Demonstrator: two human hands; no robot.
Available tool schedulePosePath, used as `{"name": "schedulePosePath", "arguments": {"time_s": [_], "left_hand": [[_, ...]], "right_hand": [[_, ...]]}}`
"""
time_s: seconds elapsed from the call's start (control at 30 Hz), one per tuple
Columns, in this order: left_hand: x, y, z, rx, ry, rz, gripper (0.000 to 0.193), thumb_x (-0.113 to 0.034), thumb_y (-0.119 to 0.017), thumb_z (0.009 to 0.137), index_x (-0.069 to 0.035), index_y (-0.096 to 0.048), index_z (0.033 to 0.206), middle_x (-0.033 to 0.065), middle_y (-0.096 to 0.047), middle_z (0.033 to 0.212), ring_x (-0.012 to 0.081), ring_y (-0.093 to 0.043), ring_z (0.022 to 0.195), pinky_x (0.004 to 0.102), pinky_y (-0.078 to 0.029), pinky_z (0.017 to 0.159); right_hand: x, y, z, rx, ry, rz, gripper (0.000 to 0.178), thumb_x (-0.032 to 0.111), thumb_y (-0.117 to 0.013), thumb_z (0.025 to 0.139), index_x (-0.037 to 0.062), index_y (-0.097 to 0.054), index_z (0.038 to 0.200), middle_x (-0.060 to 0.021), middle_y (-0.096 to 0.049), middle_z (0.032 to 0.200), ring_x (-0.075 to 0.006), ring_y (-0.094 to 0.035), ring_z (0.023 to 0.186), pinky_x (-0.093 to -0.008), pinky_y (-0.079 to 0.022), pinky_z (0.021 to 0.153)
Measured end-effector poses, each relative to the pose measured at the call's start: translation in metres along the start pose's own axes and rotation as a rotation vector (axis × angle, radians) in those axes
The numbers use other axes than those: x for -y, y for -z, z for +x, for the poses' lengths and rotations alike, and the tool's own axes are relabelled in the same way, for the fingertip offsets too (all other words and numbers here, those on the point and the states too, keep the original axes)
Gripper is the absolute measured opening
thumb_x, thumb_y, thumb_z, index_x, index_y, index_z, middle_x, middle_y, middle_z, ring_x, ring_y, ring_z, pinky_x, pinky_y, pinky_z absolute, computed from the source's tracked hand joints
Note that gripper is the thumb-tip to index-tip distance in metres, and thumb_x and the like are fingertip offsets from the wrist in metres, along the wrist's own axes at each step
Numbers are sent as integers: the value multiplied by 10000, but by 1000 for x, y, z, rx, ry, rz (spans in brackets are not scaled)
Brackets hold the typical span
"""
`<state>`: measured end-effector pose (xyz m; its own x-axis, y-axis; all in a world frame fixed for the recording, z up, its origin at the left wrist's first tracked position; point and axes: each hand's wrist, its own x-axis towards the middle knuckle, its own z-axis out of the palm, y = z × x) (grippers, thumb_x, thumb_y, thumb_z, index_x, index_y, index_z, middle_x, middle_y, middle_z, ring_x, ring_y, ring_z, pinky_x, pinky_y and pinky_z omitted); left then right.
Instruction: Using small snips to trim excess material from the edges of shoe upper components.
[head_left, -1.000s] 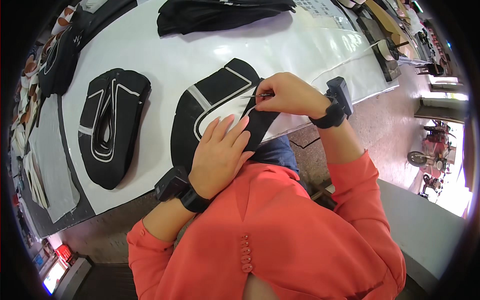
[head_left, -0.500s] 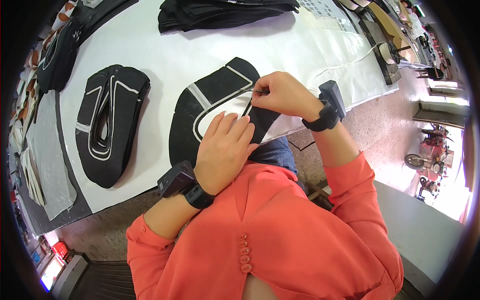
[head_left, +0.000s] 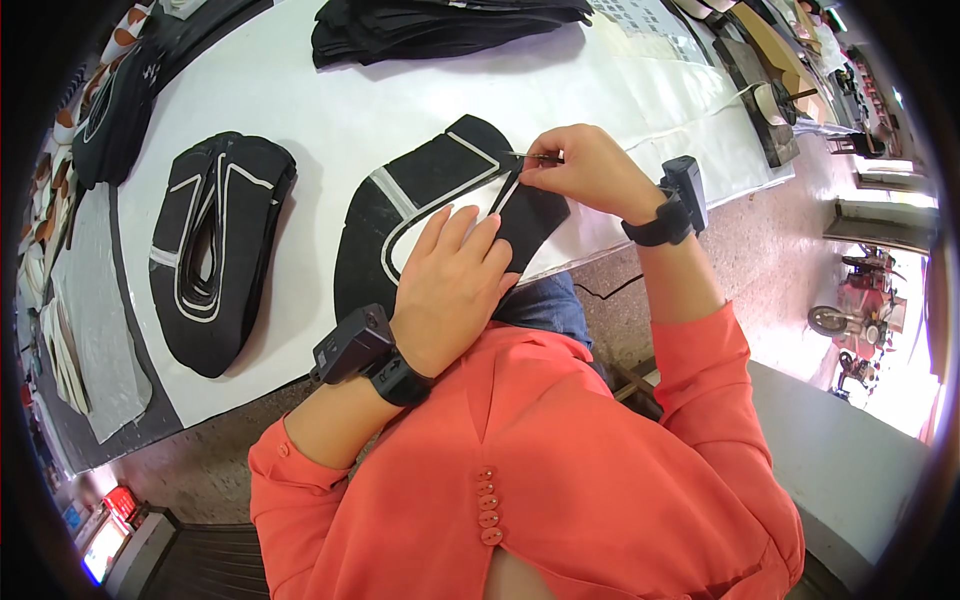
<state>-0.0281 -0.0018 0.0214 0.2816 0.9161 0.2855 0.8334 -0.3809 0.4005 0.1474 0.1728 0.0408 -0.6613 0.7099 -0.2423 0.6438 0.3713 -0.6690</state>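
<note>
Before me lies a black U-shaped shoe upper piece with white strips along its inner edge and a wider pale band across one side. Pressed flat over its curved inner edge is my left hand, fingers stretched out and holding nothing. At the far right end of the piece, my right hand is closed around a thin dark pointed tool, whose exact kind I cannot make out. The tool's tip points left, close to the end of a white strip. The fingertips of that hand hide part of the piece's right arm.
To the left is a stack of similar black upper pieces. A pile of black pieces lies at the back of the white table. A white tape roll with its trailing strip stands at the right edge.
My right hand has moved a little right and away from me with the pointed tool, which shows more of its length. My left hand stays pressed on the upper piece.
</note>
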Motion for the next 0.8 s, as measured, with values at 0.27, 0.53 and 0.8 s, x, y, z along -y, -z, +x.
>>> {"name": "schedulePosePath", "arguments": {"time_s": [0.27,0.53,0.8], "left_hand": [[1,0,4,-6,-19,12,266,-197,-767,843,-40,-651,1024,107,-645,1213,327,-560,1219,488,-430,1088],[18,-12,29,-51,-74,33,214,-140,-748,842,-63,-652,1017,73,-638,1192,316,-567,1219,473,-440,1079],[27,-19,35,-73,-100,4,237,-139,-741,833,-85,-631,1036,55,-664,1234,291,-558,1260,445,-430,1094]], "right_hand": [[-6,-6,6,-73,-9,-4,285,266,-745,804,6,-756,921,-180,-711,781,-317,-689,710,-380,-538,703],[-1,-3,16,-11,-44,-81,287,247,-755,807,-23,-743,903,-149,-695,723,-215,-650,649,-331,-517,661],[-17,-9,-27,-230,201,-182,140,132,-739,845,44,-753,954,-112,-697,845,-271,-679,744,-359,-517,679]]}}
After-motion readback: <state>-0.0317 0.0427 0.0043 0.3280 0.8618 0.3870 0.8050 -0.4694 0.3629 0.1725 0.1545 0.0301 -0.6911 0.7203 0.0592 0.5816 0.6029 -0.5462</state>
